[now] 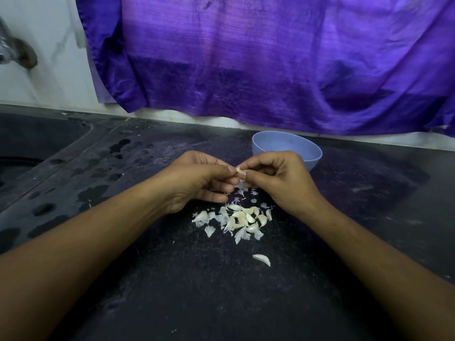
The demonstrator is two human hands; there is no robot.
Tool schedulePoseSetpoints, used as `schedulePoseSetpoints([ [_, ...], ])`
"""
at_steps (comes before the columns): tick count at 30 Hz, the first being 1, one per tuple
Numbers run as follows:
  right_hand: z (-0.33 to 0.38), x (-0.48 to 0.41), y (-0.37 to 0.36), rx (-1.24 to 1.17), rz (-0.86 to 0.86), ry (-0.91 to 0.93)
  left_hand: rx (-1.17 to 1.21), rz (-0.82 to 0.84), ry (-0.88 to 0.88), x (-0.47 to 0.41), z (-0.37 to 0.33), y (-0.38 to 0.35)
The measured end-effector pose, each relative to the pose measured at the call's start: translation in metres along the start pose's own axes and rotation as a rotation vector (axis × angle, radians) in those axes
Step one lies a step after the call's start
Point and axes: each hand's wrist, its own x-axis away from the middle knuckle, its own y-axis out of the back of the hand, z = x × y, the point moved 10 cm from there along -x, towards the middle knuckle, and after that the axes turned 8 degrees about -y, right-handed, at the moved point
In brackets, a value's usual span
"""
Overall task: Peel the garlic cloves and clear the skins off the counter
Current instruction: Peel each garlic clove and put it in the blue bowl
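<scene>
The fingers [230, 172] of the left hand [197, 180] and those of the right hand [280, 179] met tip to tip, both sets curled tight and pinching one small garlic clove [239, 170] held above the bench [172, 279]. How much skin it carried was too small to tell. Just beneath the hands lay the pile of cloves [246, 219] mixed with loose skins [209, 230]; one clove [261, 259] sat apart, nearer the person. A blue bowl [305, 153] stood just behind the right hand, its inside not visible. To the left were wet patches [118, 146] and a sink [27, 153].

Judged from this, the slick clove could pop out of so narrow a pinch and drop into the pile, where peeled and unpeeled would be hard to tell apart. Papery skins could drift onto the wet patches and stick, making the clearing harder.
</scene>
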Motion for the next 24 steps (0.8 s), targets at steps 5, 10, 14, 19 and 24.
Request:
schedulePoseSetpoints([
  [5, 0.001, 0.002, -0.004, -0.004, 0.022, 0.002, -0.007, -0.066, -0.006, 0.0, 0.002, 0.002],
  [10, 0.0, 0.0, -0.001, -0.059, 0.012, -0.019, 0.002, -0.084, -0.042, -0.001, -0.003, 0.002],
  [14, 0.004, -0.002, -0.007, -0.17, 0.044, -0.027, -0.045, -0.079, -0.08, -0.002, -0.009, 0.002],
  [19, 0.001, -0.002, -0.007, -0.355, 0.015, -0.112, -0.26, -0.087, -0.148, 0.0, -0.016, 0.008],
  [24, -0.001, -0.001, -0.011, -0.316, 0.049, -0.135, -0.318, -0.114, -0.235, -0.001, -0.026, 0.016],
])
